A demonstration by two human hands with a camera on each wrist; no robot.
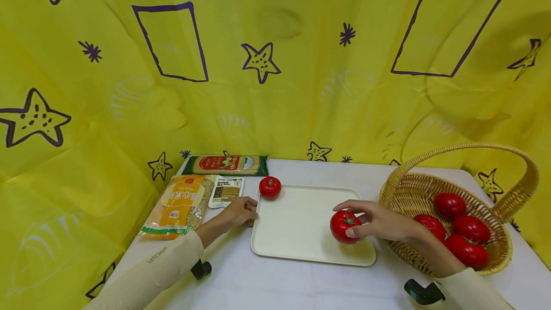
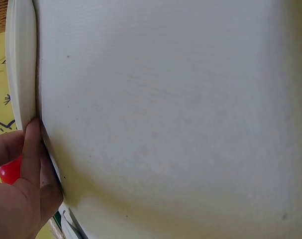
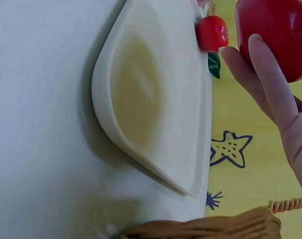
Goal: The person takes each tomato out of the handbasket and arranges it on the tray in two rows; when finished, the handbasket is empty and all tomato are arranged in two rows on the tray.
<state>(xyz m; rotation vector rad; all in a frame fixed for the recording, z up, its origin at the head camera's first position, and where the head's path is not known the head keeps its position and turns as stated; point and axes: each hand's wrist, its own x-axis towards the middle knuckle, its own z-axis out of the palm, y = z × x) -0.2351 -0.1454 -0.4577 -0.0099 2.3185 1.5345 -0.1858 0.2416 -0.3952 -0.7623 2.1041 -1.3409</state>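
My right hand (image 1: 383,221) grips a red tomato (image 1: 343,229) with thumb and fingers, held above the right part of a cream tray (image 1: 305,224). In the right wrist view the same tomato (image 3: 280,35) hangs clear over the tray's surface. A second tomato (image 1: 270,187) sits at the tray's far left corner. At the tray's left edge is my left hand (image 1: 239,211); in the left wrist view its thumb and fingers (image 2: 30,149) pinch the rim. Several more tomatoes (image 1: 469,228) lie in a wicker basket (image 1: 400,200) beneath and beside my right forearm.
Left of the tray lie a yellow bag of grain (image 1: 182,204), a small white packet (image 1: 226,191) and a long green-ended noodle pack (image 1: 228,164). The basket's tall arched handle (image 1: 469,147) rises at the right. A yellow patterned curtain (image 1: 301,109) hangs behind the white table (image 1: 267,286).
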